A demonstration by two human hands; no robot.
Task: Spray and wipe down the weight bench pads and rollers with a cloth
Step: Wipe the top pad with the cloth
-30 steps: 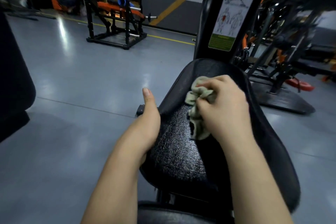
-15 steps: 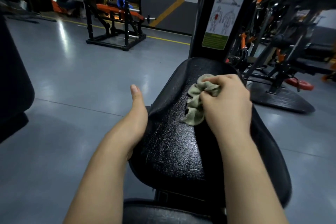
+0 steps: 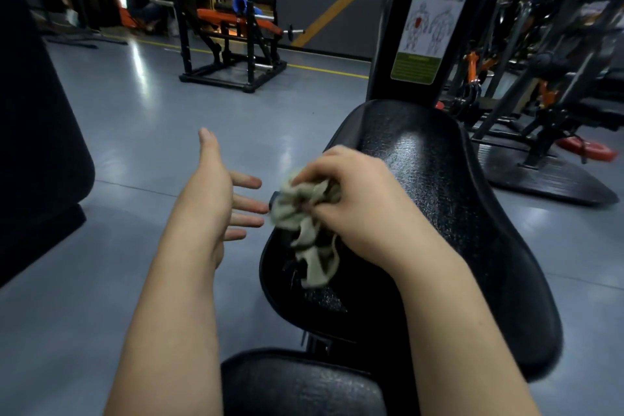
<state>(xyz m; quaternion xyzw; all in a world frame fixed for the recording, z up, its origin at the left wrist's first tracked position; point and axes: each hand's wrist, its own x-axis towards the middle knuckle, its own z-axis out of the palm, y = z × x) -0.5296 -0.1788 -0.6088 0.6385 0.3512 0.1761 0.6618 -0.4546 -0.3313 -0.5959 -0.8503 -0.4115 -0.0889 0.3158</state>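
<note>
Cloth bunched in the right hand, over the near-left edge of the black seat pad.

Nearest, a second dark pad (image 3: 297, 388) sits at the bottom of view. Above it the right hand (image 3: 364, 209) clamps a crumpled grey-green cloth (image 3: 304, 223), whose tail hangs over the textured seat pad (image 3: 439, 213). The left hand (image 3: 216, 192) is spread flat and holds nothing, its fingertips just beside the cloth. The cloth looks light, soft and floppy, best gathered by its bulk; the seat pad looks firm and grainy. Beyond stand an exercise chart (image 3: 429, 17) and a far orange bench (image 3: 236, 24).
</note>
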